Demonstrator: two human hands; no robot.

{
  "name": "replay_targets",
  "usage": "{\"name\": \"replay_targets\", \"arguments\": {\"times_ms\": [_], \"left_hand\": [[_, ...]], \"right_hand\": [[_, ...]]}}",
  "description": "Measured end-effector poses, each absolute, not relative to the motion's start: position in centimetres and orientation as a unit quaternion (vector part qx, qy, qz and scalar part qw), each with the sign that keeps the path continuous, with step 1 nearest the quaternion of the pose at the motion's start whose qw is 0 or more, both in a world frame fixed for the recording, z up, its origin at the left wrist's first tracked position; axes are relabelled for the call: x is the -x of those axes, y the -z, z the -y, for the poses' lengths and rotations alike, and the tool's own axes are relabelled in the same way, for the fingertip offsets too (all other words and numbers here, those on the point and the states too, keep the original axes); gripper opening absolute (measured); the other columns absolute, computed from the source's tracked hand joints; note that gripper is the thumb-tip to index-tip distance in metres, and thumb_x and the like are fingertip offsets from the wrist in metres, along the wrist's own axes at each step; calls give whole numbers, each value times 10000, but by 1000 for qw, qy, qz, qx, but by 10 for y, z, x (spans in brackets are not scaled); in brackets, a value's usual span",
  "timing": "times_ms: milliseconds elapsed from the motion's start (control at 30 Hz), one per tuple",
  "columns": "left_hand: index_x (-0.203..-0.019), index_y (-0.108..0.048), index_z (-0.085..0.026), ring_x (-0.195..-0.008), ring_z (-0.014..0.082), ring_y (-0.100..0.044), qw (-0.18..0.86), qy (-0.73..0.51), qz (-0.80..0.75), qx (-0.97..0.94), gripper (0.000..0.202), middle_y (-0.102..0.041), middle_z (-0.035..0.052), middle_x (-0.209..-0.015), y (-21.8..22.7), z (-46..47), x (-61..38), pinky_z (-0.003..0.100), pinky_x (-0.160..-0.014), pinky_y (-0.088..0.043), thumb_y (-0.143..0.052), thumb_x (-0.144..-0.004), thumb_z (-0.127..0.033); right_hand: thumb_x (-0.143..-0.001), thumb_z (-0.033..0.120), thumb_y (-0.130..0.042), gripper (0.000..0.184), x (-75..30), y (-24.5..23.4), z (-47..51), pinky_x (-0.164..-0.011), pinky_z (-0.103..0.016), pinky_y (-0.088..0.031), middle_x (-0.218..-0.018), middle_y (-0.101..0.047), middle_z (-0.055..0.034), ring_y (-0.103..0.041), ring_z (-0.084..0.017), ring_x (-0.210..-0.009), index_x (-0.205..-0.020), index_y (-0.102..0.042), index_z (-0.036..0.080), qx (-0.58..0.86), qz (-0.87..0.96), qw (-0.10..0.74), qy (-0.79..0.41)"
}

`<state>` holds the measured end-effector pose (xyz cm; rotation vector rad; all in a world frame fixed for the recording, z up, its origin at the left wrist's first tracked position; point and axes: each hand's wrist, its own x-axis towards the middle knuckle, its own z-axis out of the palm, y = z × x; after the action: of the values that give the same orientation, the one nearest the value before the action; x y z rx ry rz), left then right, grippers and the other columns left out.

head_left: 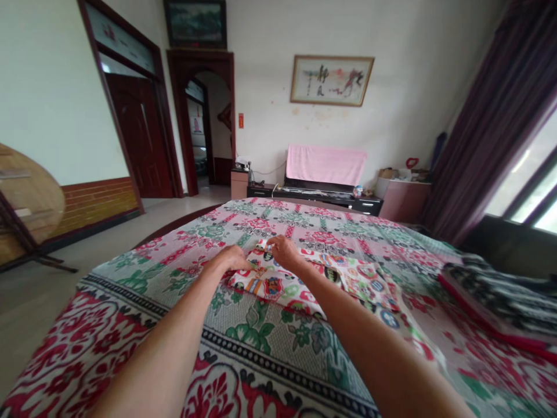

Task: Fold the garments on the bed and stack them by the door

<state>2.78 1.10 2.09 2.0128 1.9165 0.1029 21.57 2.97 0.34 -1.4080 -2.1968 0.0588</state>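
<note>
A white piece of clothing printed with colourful cartoon badges [272, 285] lies partly folded in the middle of the bed. Its exact kind does not show. At its left end my left hand [235, 257] is closed on the edge, the thumb lying over the fabric and the other fingers mostly hidden. My right hand [284, 252] bends its fingers onto the far left edge, gripping the cloth. The right forearm passes over the middle of the garment, covering part of it. Toward the right, a looser part of the print trails across the bedspread [256, 331].
Folded black-and-white knitted clothes [505, 296] sit on a red item at the right of the bed. Beyond the bed, a pink cloth [326, 164] drapes over something on a low black cabinet [368, 206]. A round wooden tabletop [30, 194] stands at the left.
</note>
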Motion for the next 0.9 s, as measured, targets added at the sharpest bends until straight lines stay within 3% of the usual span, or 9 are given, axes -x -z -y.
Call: {"name": "replay_targets", "arguments": {"times_ms": [167,233,333,433,533,633,700,800,900], "left_hand": [[-701,-721,-184,-603,144,-573,178,-31,-673,-717,309,-660,24,-639,-19,-16,-28,222,-505,-359,-659,-582,-462],[-761,-736,-186,-643,155,-604,179,-30,-676,-714,347,-696,41,-708,-18,-18,-27,220,-523,-380,-676,-569,-469],[-843,-741,-195,-724,175,-638,170,-30,-682,-710,382,-727,63,-819,-19,-18,-27,223,-558,-408,-685,-572,-458],[-898,-736,-194,-799,190,-653,165,-28,-687,-708,425,-734,82,-884,-20,-19,-27,219,-592,-430,-689,-576,-467],[-884,-734,-182,-801,195,-655,172,-30,-692,-701,418,-732,91,-870,-21,-18,-28,218,-590,-434,-685,-585,-470],[-812,-726,-174,-728,185,-640,183,-54,-695,-693,347,-720,74,-791,-27,-14,-32,227,-554,-419,-667,-608,-449],[-766,-716,-161,-663,169,-613,195,-72,-684,-699,306,-697,53,-718,-34,-8,-37,231,-532,-405,-656,-622,-423],[-774,-707,-149,-576,133,-557,227,-118,-649,-717,256,-653,11,-637,-46,3,-50,225,-516,-386,-644,-636,-356],[-837,-709,-153,-505,105,-509,262,-162,-609,-731,265,-617,-17,-588,-55,12,-68,217,-498,-370,-622,-645,-314]], "right_hand": [[-855,304,-478,306,-179,-4,-49,-834,-292,-470,-979,-723,-115,-656,-238,-971,-951,-733,163,595,782,172,-63],[-842,442,-492,405,-170,-6,-55,-837,-322,-480,-991,-715,-160,-649,-278,-1000,-931,-734,130,625,764,145,-69],[-746,546,-588,568,-159,-10,-60,-887,-366,-478,-1126,-663,-221,-604,-334,-1094,-1043,-698,75,664,732,131,-72],[-665,455,-697,612,-153,-13,-65,-923,-387,-469,-1214,-616,-236,-571,-353,-1143,-1128,-656,57,684,713,131,-86],[-652,319,-705,524,-153,-13,-69,-911,-363,-475,-1206,-627,-214,-578,-332,-1137,-1110,-663,67,689,704,141,-101],[-678,273,-653,392,-159,-11,-73,-837,-311,-492,-1086,-682,-178,-619,-291,-1064,-1022,-693,91,702,688,154,-103],[-694,268,-622,275,-168,-11,-74,-734,-269,-493,-897,-710,-140,-653,-258,-942,-897,-709,104,703,668,203,-140],[-712,302,-597,192,-190,-15,-72,-559,-223,-432,-589,-620,-51,-621,-185,-676,-691,-670,125,667,637,311,-229],[-722,368,-590,249,-218,-25,-60,-468,-198,-356,-473,-506,12,-503,-112,-504,-627,-618,139,624,631,367,-278]]}}
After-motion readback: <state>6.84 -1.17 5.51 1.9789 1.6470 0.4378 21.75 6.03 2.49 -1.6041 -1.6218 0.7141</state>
